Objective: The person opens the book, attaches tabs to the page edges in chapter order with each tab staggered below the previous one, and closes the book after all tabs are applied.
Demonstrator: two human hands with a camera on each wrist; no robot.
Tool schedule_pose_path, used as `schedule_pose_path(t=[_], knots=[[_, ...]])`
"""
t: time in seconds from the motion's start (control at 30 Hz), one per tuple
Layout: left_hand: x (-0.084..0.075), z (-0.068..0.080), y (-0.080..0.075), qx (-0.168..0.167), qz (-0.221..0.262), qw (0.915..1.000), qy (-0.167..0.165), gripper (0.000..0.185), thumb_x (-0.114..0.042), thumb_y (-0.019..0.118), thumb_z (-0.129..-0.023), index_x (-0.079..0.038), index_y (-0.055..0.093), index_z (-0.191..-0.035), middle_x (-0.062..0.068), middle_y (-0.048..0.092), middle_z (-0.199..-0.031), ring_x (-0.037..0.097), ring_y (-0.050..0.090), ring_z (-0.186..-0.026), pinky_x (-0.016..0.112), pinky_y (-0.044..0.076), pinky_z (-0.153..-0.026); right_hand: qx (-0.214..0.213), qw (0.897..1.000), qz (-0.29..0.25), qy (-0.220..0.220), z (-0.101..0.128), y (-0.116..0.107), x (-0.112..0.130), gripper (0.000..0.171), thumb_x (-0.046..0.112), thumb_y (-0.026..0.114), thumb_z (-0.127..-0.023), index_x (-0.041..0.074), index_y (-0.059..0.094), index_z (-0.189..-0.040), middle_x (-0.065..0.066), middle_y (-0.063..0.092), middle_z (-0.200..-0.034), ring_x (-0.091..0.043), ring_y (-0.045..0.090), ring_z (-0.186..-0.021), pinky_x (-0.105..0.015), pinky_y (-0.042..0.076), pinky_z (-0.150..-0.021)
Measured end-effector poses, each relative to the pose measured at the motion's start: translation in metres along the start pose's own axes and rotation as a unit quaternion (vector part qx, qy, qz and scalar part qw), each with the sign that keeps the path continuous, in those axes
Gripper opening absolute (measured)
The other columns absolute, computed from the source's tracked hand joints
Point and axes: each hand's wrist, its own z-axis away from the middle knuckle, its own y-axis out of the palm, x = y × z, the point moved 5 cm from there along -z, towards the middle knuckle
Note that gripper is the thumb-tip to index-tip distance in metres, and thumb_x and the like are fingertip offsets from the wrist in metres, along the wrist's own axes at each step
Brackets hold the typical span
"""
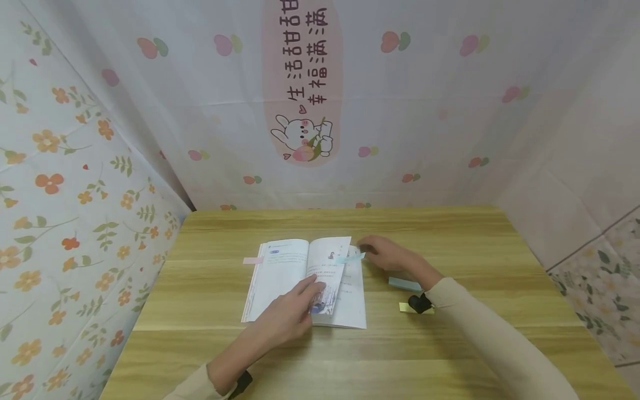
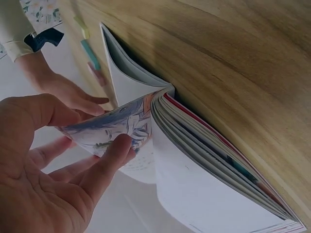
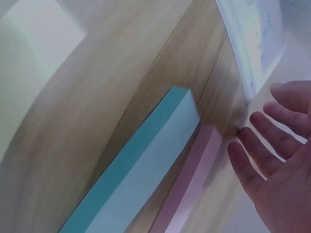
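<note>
White book (image 1: 281, 280) open on tabletop (image 1: 330, 369); left hand's (image 1: 289, 314) fingers pinch a page (image 1: 325, 265); right hand (image 1: 392, 259), fingers relaxed, at two o'clock; teal pad (image 1: 404, 284) at three.

Head view: soft, even light; we see faint sheen on the counter (image 1: 360, 361) toward 6 o'clock, small print (image 1: 286, 260) blurred, floral cloth (image 1: 50, 222) stretched at 9 o'clock. Left wrist: dimmer; shadow hugs the book (image 2: 204, 165) near 12, washed-out glare at 7. Right wrist: we get haze, page (image 3: 257, 39) blown bright at 2 o'clock, pale patch (image 3: 39, 58) out of focus at 10.
</note>
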Motion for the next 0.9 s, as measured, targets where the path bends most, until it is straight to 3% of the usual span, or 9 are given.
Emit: schedule_pose_path(t=[0.37,0.57,0.7,0.9], knots=[[0.002,-0.006,0.001,0.014,-0.012,0.9997,0.015,0.052,-0.021,0.08,-0.088,-0.013,0.058,-0.134,0.012,0.054,-0.142,0.027,0.068,-0.098,0.047,0.057,-0.079,-0.005,1.0,-0.01,0.014,0.018,-0.006,-0.007,0.033,0.001,0.053,-0.102,-0.008,0.058,-0.133,-0.021,0.062,-0.129,-0.036,0.058,-0.119,-0.049,0.047,-0.1],[-0.003,-0.024,0.01,0.062,-0.042,0.9972,-0.004,0.057,-0.032,0.087,-0.083,-0.014,0.062,-0.131,0.007,0.059,-0.134,0.027,0.062,-0.111,0.045,0.056,-0.081,-0.006,1.0,-0.007,0.02,0.02,-0.006,-0.01,0.033,0.001,0.054,-0.102,-0.011,0.056,-0.133,-0.024,0.06,-0.13,-0.039,0.057,-0.122,-0.05,0.047,-0.101],[-0.008,-0.035,0.021,0.096,-0.073,0.9925,-0.02,0.06,-0.035,0.088,-0.08,-0.014,0.064,-0.13,0.006,0.059,-0.13,0.026,0.06,-0.108,0.044,0.056,-0.075,-0.009,1.0,0.007,0.022,0.019,-0.005,-0.013,0.033,0.004,0.055,-0.103,-0.009,0.057,-0.133,-0.022,0.061,-0.129,-0.037,0.057,-0.121,-0.05,0.046,-0.101],[-0.013,-0.041,0.029,0.105,-0.111,0.9879,-0.027,0.057,-0.037,0.089,-0.079,-0.016,0.065,-0.126,0.005,0.06,-0.127,0.026,0.061,-0.103,0.041,0.056,-0.071,-0.017,1.0,0.013,0.021,0.018,-0.004,-0.015,0.031,0.004,0.057,-0.101,-0.008,0.059,-0.13,-0.02,0.062,-0.127,-0.035,0.057,-0.12,-0.051,0.046,-0.101]])
